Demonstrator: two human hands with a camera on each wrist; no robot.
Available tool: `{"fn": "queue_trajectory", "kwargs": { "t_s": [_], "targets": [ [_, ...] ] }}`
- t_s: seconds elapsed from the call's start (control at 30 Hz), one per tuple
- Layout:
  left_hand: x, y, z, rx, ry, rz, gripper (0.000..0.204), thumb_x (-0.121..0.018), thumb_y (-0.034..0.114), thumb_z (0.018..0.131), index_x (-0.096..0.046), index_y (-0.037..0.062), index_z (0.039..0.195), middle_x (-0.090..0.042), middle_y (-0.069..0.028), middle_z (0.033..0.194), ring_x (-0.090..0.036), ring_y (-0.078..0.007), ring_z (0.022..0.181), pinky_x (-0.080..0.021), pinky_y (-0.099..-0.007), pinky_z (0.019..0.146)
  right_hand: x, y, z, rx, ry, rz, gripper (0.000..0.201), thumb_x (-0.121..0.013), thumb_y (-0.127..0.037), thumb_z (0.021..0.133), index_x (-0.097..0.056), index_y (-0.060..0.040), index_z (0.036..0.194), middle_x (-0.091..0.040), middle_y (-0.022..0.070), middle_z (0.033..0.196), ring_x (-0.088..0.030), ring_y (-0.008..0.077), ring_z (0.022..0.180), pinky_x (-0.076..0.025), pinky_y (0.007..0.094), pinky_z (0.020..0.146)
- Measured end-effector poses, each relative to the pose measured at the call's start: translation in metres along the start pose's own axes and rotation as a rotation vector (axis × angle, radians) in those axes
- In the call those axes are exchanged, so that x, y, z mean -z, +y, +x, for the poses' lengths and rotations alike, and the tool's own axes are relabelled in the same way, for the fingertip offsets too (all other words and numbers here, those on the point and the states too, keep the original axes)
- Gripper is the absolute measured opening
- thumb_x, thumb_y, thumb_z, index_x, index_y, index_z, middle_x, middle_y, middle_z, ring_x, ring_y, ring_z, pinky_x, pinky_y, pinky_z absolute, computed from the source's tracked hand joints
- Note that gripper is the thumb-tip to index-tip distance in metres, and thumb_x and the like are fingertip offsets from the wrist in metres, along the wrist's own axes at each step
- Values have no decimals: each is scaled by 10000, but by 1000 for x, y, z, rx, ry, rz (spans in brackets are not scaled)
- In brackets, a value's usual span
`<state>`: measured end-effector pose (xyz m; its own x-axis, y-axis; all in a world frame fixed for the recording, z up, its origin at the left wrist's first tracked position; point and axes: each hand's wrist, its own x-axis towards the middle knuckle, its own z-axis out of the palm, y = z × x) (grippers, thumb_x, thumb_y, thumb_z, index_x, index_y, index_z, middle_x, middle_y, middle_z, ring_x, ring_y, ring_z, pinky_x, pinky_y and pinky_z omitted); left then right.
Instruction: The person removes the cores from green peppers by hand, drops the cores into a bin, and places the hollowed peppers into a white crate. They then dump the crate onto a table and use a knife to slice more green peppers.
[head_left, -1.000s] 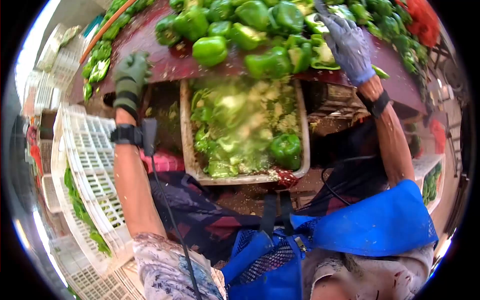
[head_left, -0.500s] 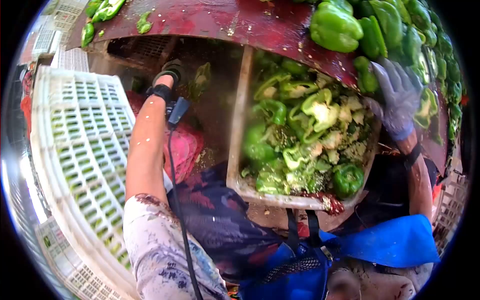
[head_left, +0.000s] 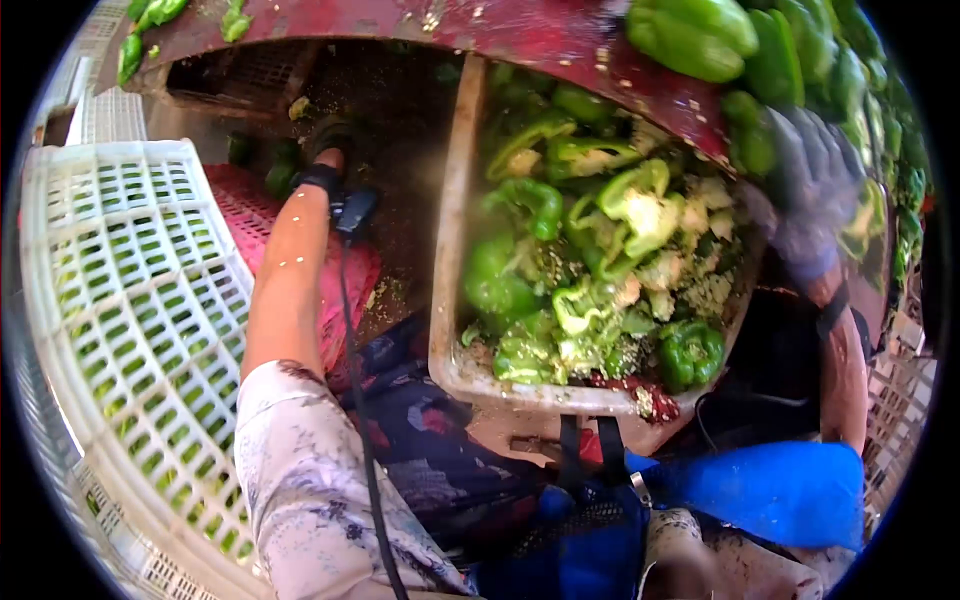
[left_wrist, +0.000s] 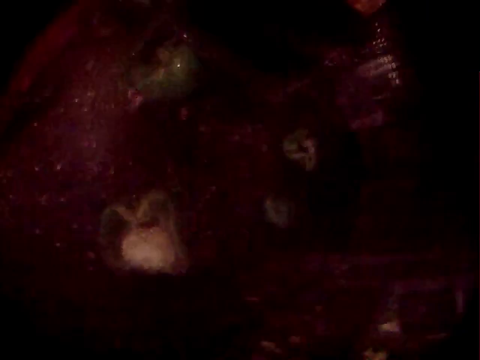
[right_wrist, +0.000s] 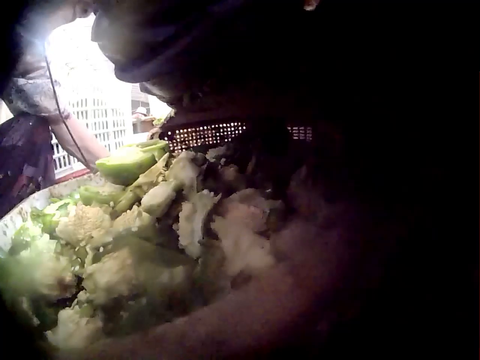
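Note:
My left hand (head_left: 334, 138) reaches down below the table edge, left of the tub (head_left: 446, 230); it is dark and its fingers cannot be made out. The gloved right hand (head_left: 815, 190), blurred, has its fingers extended at the table's edge, beside a green pepper (head_left: 750, 135) and right of the tub. Cut peppers (head_left: 640, 205), pale cores and seeds fill the tub, with a rounder green pepper (head_left: 690, 355) in its near right corner. The right wrist view shows cores (right_wrist: 116, 274) and a cut pepper (right_wrist: 127, 165) up close. Dim scraps (left_wrist: 150, 244) appear in the left wrist view.
A red table (head_left: 560, 45) spans the far side, with whole peppers (head_left: 690, 35) heaped at its right. White slatted crates (head_left: 130, 250) holding green items stand at the left. A pink crate or netting (head_left: 345, 310) lies beside the left forearm, where a cable (head_left: 362, 420) hangs.
My left hand has dropped from the tabletop to below its edge. The right hand has come down from among the peppers toward the tub's right side. The head view has turned left.

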<state>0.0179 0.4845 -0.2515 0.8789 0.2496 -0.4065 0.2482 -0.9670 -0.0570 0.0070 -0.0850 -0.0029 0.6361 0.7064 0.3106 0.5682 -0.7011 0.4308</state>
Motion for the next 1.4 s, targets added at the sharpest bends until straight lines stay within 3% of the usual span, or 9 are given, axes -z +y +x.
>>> {"fn": "queue_trajectory", "kwargs": {
  "t_s": [0.27, 0.47, 0.67, 0.73, 0.97, 1.03, 1.13, 1.2, 1.4],
  "targets": [
    [157, 22, -84, -137, 132, 157, 391, -718, 435, 722, -722, 48, 782, -669, -238, 831, -684, -344, 835, -539, -444, 731, 25, 1, -6, -77, -188, 198, 748, -632, -583, 788, -416, -224, 1408, -558, 74, 1073, -541, 242, 1035, -353, 457, 959],
    [273, 155, -254, -274, 243, -19, 346, -705, 356, 668, -709, 55, 838, -686, -202, 852, -673, -344, 833, -533, -406, 760, 68, 8, -21, -87, 92, 353, 616, -597, -558, 859, -505, -136, 1298, -535, 122, 1177, -483, 252, 1146, -381, 520, 1016],
    [268, 320, -407, -913, 968, -129, 208, -652, 143, 731, -685, 23, 898, -667, -175, 1009, -626, -370, 904, -518, -427, 791, 156, -19, -51, -667, -231, 2237, 557, -558, -383, 945, -411, -68, 1380, -613, 118, 968, -651, 198, 658, -553, 300, 466],
    [257, 350, -430, -976, 985, -92, 255, -678, 155, 732, -676, 14, 945, -640, -209, 1114, -614, -390, 991, -497, -455, 883, 150, -27, -70, -621, 56, 2454, 480, -579, -292, 928, -467, -67, 1337, -619, 96, 938, -652, 196, 660, -552, 304, 459],
    [218, 351, -428, -1055, 964, -973, 561, -721, 183, 805, -512, 30, 1302, -529, -182, 1314, -459, -330, 1276, -404, -439, 1038, 183, 23, -126, -483, -54, 1838, 371, -670, -93, 808, -649, -93, 1179, -610, 42, 1250, -610, 149, 1022, -504, 303, 912],
    [202, 329, -424, -1082, 1107, -454, 573, -723, 157, 805, -499, 16, 1313, -546, -188, 1272, -484, -308, 1239, -416, -408, 1022, 170, 28, -121, -127, 76, 1666, 422, -641, -73, 811, -640, -128, 1229, -587, 72, 1305, -613, 211, 1076, -500, 344, 961],
    [168, 318, -426, -947, 215, -1069, 701, -740, 258, 775, -431, -44, 1326, -561, -234, 1196, -568, -348, 1083, -497, -392, 909, 166, 11, -107, -199, -126, 1847, 429, -688, -7, 777, -677, -111, 1193, -641, 33, 1257, -619, 127, 1005, -513, 297, 876],
    [146, 320, -420, -749, -150, -1510, 690, -729, 271, 781, -435, -38, 1324, -564, -229, 1191, -571, -343, 1076, -499, -392, 903, 133, -7, -98, -126, 183, 1559, 434, -712, -47, 768, -681, -141, 1190, -662, 57, 1207, -641, 157, 961, -522, 317, 867],
    [110, 315, -401, -475, -411, -2026, 659, -694, 309, 802, -448, -19, 1317, -572, -214, 1178, -580, -329, 1057, -508, -392, 883, 134, -24, -88, -45, 195, 1029, 357, -688, -195, 756, -695, -172, 1112, -681, 133, 941, -641, 308, 857, -525, 401, 767]
  ]
}}
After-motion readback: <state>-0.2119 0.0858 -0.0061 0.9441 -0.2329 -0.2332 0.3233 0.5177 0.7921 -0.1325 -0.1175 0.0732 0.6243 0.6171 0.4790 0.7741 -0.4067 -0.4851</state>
